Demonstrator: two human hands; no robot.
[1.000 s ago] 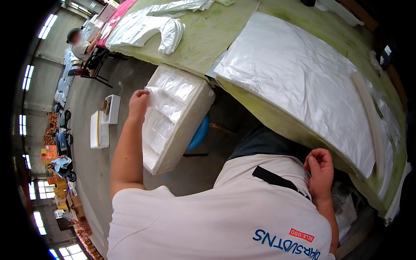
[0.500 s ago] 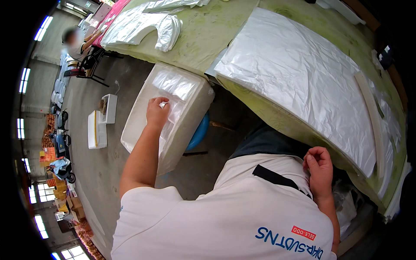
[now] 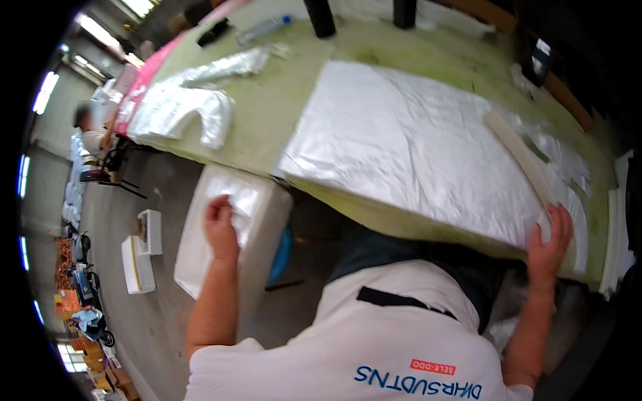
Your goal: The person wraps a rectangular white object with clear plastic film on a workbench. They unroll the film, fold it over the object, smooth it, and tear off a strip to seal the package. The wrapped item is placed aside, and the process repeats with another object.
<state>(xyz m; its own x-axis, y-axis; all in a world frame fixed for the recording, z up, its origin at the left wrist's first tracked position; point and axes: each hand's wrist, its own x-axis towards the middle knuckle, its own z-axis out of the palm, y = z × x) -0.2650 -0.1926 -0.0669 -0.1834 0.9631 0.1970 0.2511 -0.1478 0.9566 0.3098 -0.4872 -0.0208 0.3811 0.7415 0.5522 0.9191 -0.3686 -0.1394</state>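
My left hand is over a whitish box-shaped container, its fingers bent together at clear plastic film lying on top. The fingertips are blurred, but a bright bit of film shows at them. My right hand has thumb and fingers apart at the near table edge. It reaches the near end of a long pale strip, lying across a large shiny white plastic sheet stack. Whether the fingers touch the strip or only the sheets, I cannot tell.
The table has a greenish cover. Farther left lie cut plastic pieces, a clear bottle and a dark object. A blue stool stands under the container. White foam boxes sit on the floor; a person sits far left.
The view has shifted toward the table. My right hand has risen from beside my waist to the sheet edge and opened. My left hand has moved toward the container's far end.
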